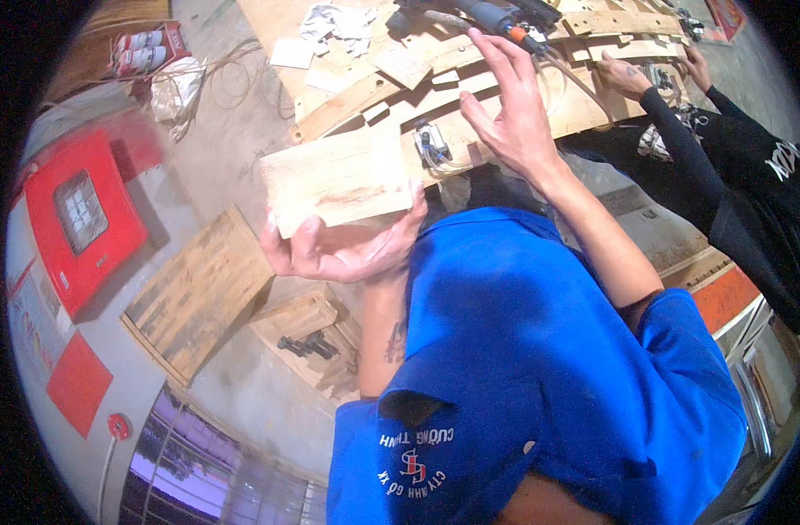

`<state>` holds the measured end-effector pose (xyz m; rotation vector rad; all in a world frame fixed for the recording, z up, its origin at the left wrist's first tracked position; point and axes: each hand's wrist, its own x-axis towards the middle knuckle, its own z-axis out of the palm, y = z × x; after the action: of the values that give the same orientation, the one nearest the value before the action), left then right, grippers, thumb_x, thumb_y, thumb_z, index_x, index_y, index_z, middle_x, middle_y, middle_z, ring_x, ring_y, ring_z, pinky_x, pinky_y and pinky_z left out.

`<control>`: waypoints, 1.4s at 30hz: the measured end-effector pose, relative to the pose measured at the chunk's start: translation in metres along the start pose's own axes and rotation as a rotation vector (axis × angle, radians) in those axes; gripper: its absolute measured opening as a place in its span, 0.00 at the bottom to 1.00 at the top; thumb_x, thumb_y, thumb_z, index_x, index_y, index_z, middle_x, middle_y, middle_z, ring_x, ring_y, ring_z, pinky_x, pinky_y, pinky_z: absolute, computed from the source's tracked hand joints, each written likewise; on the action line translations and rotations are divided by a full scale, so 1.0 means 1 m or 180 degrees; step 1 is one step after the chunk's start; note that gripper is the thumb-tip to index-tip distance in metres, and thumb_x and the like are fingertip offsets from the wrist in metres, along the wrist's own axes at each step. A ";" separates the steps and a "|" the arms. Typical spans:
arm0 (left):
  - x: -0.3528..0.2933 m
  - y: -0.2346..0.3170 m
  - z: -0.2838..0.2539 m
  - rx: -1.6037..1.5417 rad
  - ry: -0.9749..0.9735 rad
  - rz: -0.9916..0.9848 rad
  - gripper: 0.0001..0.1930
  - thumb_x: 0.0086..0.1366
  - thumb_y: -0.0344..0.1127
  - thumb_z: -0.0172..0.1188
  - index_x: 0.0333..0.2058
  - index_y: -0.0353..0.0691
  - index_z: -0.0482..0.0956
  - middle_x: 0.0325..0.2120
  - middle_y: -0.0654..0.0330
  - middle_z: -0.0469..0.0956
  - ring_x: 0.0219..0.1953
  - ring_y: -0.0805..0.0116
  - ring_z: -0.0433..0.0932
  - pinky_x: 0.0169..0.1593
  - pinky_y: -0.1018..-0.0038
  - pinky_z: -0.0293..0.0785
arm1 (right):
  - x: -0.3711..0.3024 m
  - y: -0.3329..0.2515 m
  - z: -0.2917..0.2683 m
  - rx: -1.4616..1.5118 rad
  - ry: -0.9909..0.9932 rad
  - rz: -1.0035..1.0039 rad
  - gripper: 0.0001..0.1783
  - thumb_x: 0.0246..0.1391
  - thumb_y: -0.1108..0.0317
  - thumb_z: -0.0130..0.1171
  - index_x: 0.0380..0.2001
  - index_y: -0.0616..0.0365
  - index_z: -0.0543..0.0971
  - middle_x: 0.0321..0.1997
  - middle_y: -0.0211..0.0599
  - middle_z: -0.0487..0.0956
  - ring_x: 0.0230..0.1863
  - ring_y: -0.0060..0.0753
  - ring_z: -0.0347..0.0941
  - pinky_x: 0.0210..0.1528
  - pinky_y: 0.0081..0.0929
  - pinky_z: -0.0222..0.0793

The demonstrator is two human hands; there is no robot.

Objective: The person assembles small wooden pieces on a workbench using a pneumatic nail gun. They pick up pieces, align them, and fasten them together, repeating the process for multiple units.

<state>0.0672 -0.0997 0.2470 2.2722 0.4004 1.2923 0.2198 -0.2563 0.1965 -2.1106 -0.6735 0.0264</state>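
Observation:
My left hand [343, 248] grips a flat, pale wooden board [338, 178] from below, with fingers and thumb at its edges. The board is held off the left end of the workbench, its broad face up. Over the bench's near edge my right hand [515, 118] is raised, fingers spread, holding nothing. Beyond its fingertips lies a dark blue power tool [492, 17] with an orange ring and a hose. A small metal clamp fitting [432, 144] with thin tubes sits on the bench between my two hands.
Wood strips and a white cloth [337, 28] lie on the workbench [282, 13]. To the right, a co-worker's hands [625, 77] touch the strips. At left are a slatted wooden panel [199, 293], a wooden crate [308, 332] with black parts, hoses on the floor and a red wall cabinet [85, 223].

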 end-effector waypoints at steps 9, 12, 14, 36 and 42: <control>-0.027 -0.015 -0.003 0.0369 0.0141 -0.0434 0.48 0.42 0.46 0.86 0.57 0.42 0.63 0.58 0.51 0.59 0.65 0.48 0.60 0.69 0.47 0.63 | 0.001 0.004 -0.001 -0.0101 -0.0153 -0.0165 0.41 0.55 0.71 0.65 0.73 0.47 0.66 0.68 0.49 0.66 0.69 0.51 0.65 0.71 0.44 0.62; -0.064 -0.052 0.004 0.0685 0.0149 -0.1239 0.43 0.44 0.43 0.85 0.54 0.39 0.67 0.56 0.48 0.62 0.63 0.47 0.63 0.68 0.47 0.61 | -0.002 0.011 -0.005 -0.0152 -0.0103 -0.0070 0.39 0.54 0.69 0.65 0.71 0.44 0.69 0.66 0.49 0.68 0.67 0.53 0.66 0.69 0.44 0.64; -0.093 -0.084 0.013 0.0918 0.0052 -0.1676 0.41 0.43 0.43 0.85 0.52 0.38 0.69 0.58 0.45 0.63 0.63 0.44 0.64 0.66 0.46 0.62 | -0.004 0.016 -0.010 -0.0245 -0.0221 -0.0013 0.35 0.55 0.71 0.63 0.68 0.45 0.72 0.66 0.49 0.67 0.67 0.54 0.65 0.69 0.44 0.63; -0.184 -0.165 0.095 0.1277 0.0122 -0.2006 0.41 0.41 0.49 0.87 0.50 0.36 0.76 0.60 0.46 0.60 0.65 0.42 0.64 0.63 0.48 0.69 | 0.018 0.032 -0.025 -0.1528 -0.1025 -0.0679 0.31 0.54 0.70 0.64 0.63 0.48 0.76 0.68 0.49 0.67 0.70 0.54 0.63 0.70 0.46 0.64; -0.180 -0.161 0.092 0.1559 -0.0029 -0.1954 0.39 0.42 0.46 0.87 0.52 0.38 0.82 0.57 0.48 0.64 0.58 0.47 0.72 0.57 0.55 0.77 | 0.081 0.040 -0.021 -0.1840 -0.0666 -0.1012 0.29 0.57 0.65 0.65 0.64 0.46 0.77 0.68 0.50 0.70 0.71 0.50 0.64 0.71 0.43 0.62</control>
<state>0.0532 -0.0758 -0.0094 2.2331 1.4104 0.9240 0.3131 -0.2523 0.1967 -2.5387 -1.2551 -0.1409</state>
